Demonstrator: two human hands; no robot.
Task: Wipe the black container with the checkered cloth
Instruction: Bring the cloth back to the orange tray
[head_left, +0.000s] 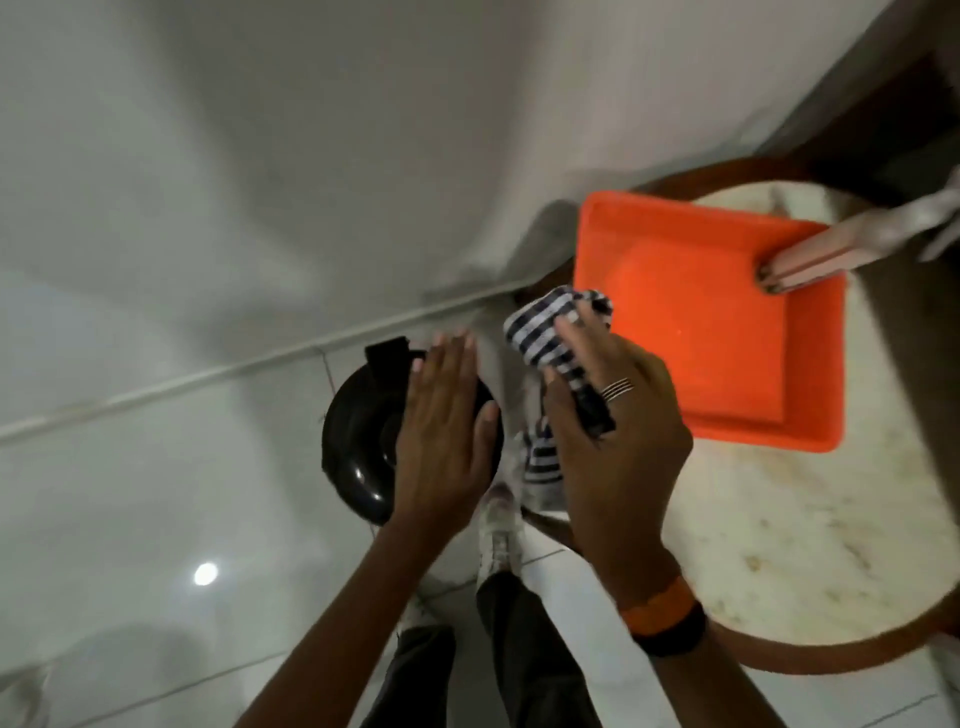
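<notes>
The black container (358, 441) is round and glossy, held in the air over the floor at centre left. My left hand (441, 431) lies flat across its right side with the thumb hooked over its edge, gripping it. The checkered cloth (545, 332), dark blue and white, is bunched in my right hand (613, 441), just right of the container. Part of the cloth hangs below my palm. The cloth and container look slightly apart.
A round marble-topped table (779, 545) with a wooden rim stands at the right. An orange tray (701, 332) sits on it, holding a pink-and-white box (810, 260). White tiled floor, my shoes and legs are below. A white wall is behind.
</notes>
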